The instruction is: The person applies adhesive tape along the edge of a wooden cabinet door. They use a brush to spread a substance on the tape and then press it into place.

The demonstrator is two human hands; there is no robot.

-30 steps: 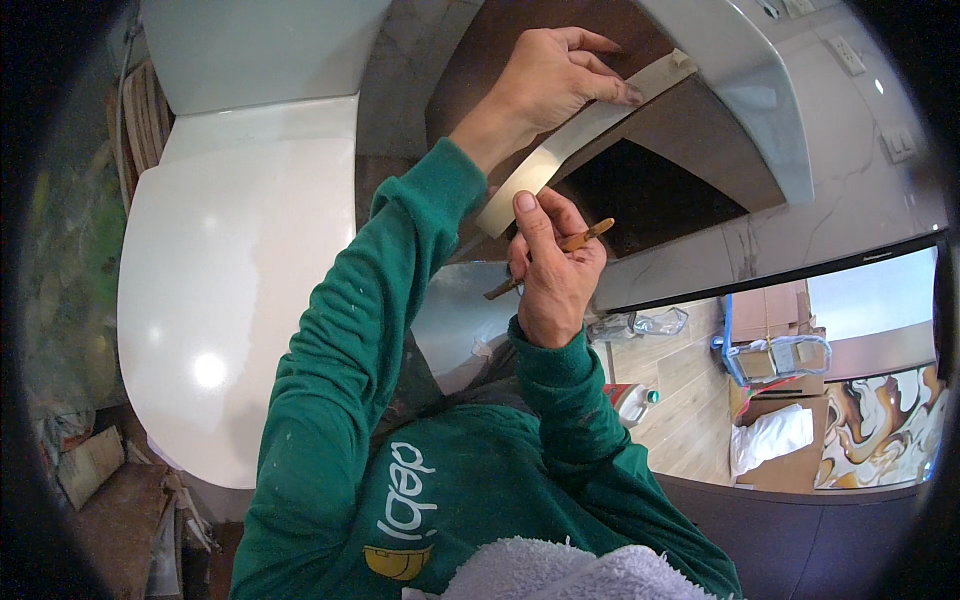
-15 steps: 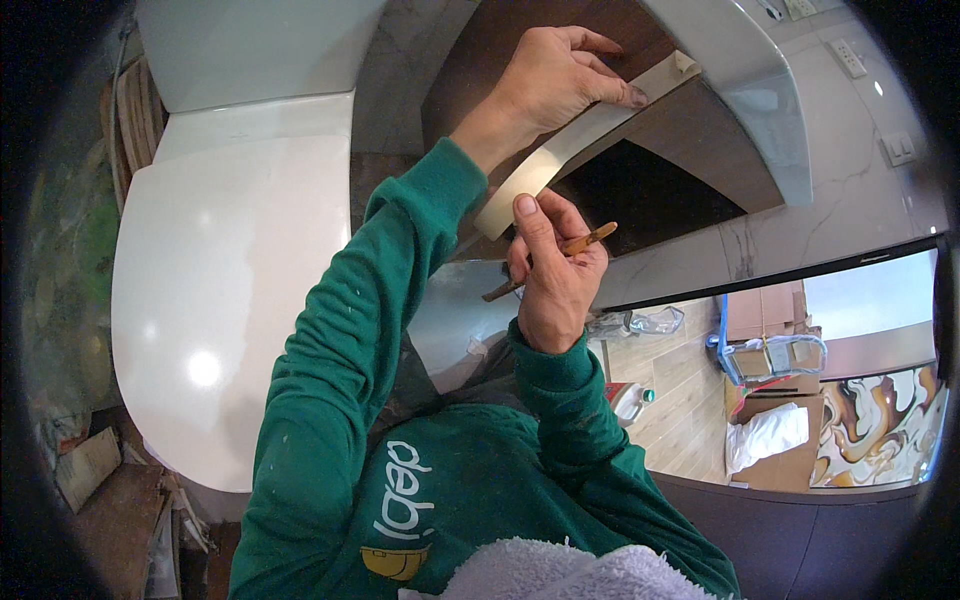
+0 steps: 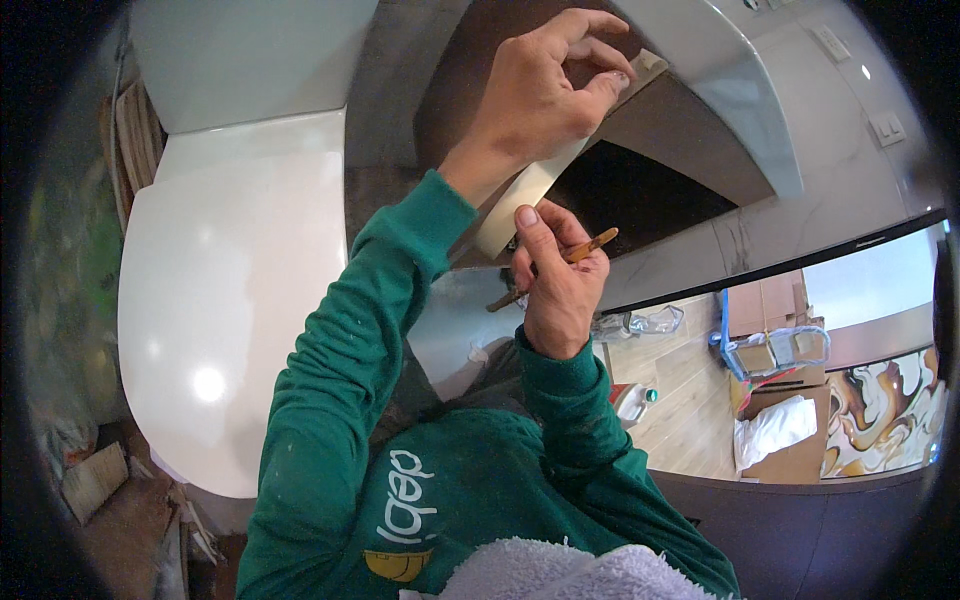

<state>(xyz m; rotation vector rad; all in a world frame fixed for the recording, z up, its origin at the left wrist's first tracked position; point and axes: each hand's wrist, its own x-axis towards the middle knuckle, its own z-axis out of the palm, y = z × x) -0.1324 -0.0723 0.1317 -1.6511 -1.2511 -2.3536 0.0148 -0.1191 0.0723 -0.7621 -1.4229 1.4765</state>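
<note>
A strip of pale masking tape (image 3: 533, 183) runs from my right hand up to the edge of a brown wood-look vanity cabinet (image 3: 655, 120). At its far end, a loose flap of tape folds up under the white basin (image 3: 745, 90). My left hand (image 3: 545, 90) is over the strip, fingers curved and apart, with the thumb tip near the flap. My right hand (image 3: 562, 275) pinches the near end of the tape under its thumb. Through its fingers also passes a slim brown stick-like tool (image 3: 592, 245), whose exact kind I cannot make out. A dark opening (image 3: 635, 195) shows in the cabinet.
A white toilet (image 3: 230, 300) stands close on the left. Scrap boards (image 3: 95, 485) lie at the lower left. A mirror (image 3: 690, 400) on the right shows a bottle, cardboard and a white bag. A marble-look wall (image 3: 850, 120) carries switches. A fluffy towel (image 3: 560, 575) is at my chest.
My left hand has turned and its fingers have lifted from the tape near its far end. The right hand keeps its hold. The whole view has shifted slightly.
</note>
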